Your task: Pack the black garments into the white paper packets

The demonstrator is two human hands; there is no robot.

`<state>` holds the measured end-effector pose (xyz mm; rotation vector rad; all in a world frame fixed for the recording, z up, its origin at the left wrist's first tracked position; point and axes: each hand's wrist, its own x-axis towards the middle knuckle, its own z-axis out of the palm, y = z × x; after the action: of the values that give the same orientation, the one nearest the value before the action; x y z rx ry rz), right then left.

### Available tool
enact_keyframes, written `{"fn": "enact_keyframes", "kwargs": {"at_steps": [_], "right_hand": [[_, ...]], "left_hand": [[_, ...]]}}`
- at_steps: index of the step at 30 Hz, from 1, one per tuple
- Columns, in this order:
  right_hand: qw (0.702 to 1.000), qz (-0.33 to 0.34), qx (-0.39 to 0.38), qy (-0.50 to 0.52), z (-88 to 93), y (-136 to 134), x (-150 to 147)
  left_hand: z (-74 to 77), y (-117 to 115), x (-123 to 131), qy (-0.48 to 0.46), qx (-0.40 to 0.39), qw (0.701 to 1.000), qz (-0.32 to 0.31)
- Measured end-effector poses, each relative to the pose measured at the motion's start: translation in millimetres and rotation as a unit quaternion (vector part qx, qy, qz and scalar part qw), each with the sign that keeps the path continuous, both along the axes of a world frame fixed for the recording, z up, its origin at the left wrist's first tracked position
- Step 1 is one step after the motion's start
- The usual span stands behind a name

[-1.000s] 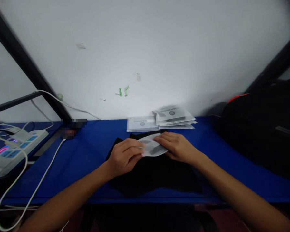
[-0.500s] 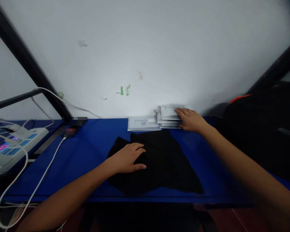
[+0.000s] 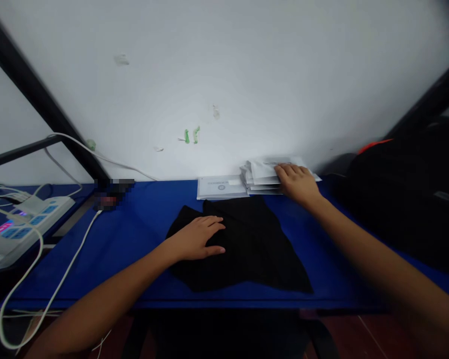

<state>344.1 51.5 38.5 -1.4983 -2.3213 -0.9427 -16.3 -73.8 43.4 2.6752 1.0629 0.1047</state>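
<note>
A black cloth point(image 3: 247, 249) is spread on the blue table point(image 3: 142, 199). My left hand point(image 3: 198, 238) lies on its left part with the fingers apart and nothing gripped. At the table's back edge stands a stack of white packets point(image 3: 262, 174). My right hand point(image 3: 297, 183) rests on the right part of that stack, fingertips on the top packet; its thumb and underside are hidden, so a grip cannot be made out. Just left of the stack lies a flat white packet with grey print point(image 3: 219, 188).
At the left, a white power strip point(image 3: 41, 219) holds several plugs, with white cables point(image 3: 69, 271) looping over the table edge. A dark, partly blurred object point(image 3: 114, 194) lies at the back left. A large black item point(image 3: 407, 199) fills the right side.
My right hand has shifted slightly over the stack, and the top packet now reaches further right beneath it. My left hand stays on the black cloth. The view has tilted a little.
</note>
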Motion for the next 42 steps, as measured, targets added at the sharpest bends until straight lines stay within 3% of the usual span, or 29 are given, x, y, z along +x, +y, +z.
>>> {"fn": "enact_keyframes", "kwargs": {"at_steps": [8, 19, 30, 36, 39, 42], "right_hand": [[0.997, 0.016, -0.073, 0.009, 6.3, 15, 8], [0.999, -0.016, -0.021, 0.024, -0.6, 7, 8], [0.989, 0.020, -0.134, 0.052, 9.8, 23, 21], [0.993, 0.059, -0.081, 0.062, 15.3, -15, -2], [0.986, 0.115, -0.084, 0.091, 14.8, -58, -23], [0.953, 0.210, -0.168, 0.136, 13.2, -114, -40]], "left_hand": [[-3.1, 5, -1, -0.028, 0.015, 0.999, -0.007], [-3.1, 5, -2, -0.024, 0.007, 1.000, -0.001], [-3.4, 7, -2, -0.020, 0.004, 1.000, -0.007], [-3.3, 6, -3, -0.020, 0.029, 0.999, -0.014], [3.4, -3, -2, -0.028, 0.061, 0.997, -0.026], [11.9, -23, -9, -0.051, 0.066, 0.995, -0.046]]}}
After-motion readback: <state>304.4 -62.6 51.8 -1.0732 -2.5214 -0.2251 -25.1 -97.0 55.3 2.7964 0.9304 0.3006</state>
